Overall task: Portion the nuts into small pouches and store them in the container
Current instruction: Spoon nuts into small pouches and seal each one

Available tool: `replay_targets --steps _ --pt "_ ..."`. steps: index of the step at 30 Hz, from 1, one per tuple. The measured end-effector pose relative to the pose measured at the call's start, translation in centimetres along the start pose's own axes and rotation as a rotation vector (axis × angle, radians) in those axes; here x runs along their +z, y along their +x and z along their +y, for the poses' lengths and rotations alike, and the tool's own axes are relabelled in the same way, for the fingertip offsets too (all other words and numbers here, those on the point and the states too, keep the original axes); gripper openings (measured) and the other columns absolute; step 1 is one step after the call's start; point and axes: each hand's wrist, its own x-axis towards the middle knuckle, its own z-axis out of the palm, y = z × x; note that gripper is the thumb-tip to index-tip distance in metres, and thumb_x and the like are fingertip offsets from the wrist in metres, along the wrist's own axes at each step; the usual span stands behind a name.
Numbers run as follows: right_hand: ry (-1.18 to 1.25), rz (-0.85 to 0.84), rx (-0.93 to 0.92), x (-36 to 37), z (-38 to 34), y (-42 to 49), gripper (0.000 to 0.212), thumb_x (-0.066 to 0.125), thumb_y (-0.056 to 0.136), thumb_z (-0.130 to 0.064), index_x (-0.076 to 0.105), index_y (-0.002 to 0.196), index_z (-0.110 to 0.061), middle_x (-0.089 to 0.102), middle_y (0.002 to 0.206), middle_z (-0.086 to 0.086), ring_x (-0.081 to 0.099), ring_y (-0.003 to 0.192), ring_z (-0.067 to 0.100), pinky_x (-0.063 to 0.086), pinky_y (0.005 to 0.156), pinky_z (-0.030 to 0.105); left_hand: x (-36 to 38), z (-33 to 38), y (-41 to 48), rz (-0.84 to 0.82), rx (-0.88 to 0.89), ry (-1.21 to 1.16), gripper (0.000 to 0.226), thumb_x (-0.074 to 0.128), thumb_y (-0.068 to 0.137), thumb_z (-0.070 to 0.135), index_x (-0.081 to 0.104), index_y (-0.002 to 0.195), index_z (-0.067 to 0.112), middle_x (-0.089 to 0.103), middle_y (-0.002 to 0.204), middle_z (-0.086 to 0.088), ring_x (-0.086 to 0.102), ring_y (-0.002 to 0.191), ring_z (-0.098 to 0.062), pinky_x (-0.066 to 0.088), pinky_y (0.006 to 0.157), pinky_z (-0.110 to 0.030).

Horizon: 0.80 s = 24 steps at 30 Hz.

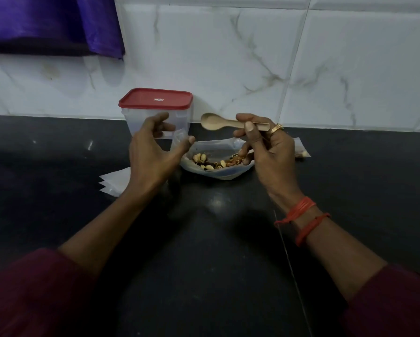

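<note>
Mixed nuts (215,162) lie in an open clear plastic bag (218,173) on the black counter. My right hand (264,152) holds a small wooden spoon (212,120) by its handle above the bag, its bowl empty and pointing left. My left hand (153,152) hovers left of the bag, fingers pinching a small clear pouch (179,138). A clear container (140,117) with a red lid (155,99) stands shut behind my left hand, against the wall. A filled small pouch (302,152) lies right of my right hand.
A stack of empty white pouches (114,182) lies on the counter under my left wrist. A white marble-tiled wall (277,57) bounds the back of the black counter (216,239). Purple cloth (53,23) hangs at the upper left.
</note>
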Motion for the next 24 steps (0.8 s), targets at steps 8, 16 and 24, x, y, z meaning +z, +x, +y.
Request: replay_targets --steps 8,16,24 --pt "-0.088 0.021 0.084 0.0 0.9 -0.2 0.018 0.055 0.103 -0.022 0.071 0.111 -0.021 0.072 0.086 -0.005 0.06 0.058 0.008 0.05 0.054 0.02 0.8 -1.0 0.1 -0.127 -0.008 0.006 0.074 0.085 0.074 0.034 0.052 0.138 0.017 0.062 0.119 0.002 0.062 0.098 -0.009 0.054 0.081 -0.021" --pt "-0.346 -0.05 0.18 -0.2 1.9 -0.3 0.022 0.052 0.104 -0.031 0.073 0.11 -0.029 0.072 0.084 -0.012 0.067 0.074 0.006 0.059 0.078 0.042 -1.3 -2.4 2.5 -0.462 -0.141 0.032 0.092 0.086 0.071 0.033 0.04 0.149 0.015 0.051 0.147 -0.004 0.047 0.119 -0.002 0.04 0.066 0.002" --pt "-0.638 -0.277 0.159 0.1 2.0 -0.4 0.027 0.048 0.105 -0.035 0.069 0.12 -0.029 0.075 0.099 -0.001 0.067 0.102 0.019 0.043 0.103 0.05 -1.2 -2.7 2.4 -0.459 -0.074 0.047 0.083 0.085 0.072 0.033 0.048 0.144 0.017 0.057 0.14 -0.005 0.054 0.117 -0.009 0.042 0.076 -0.009"
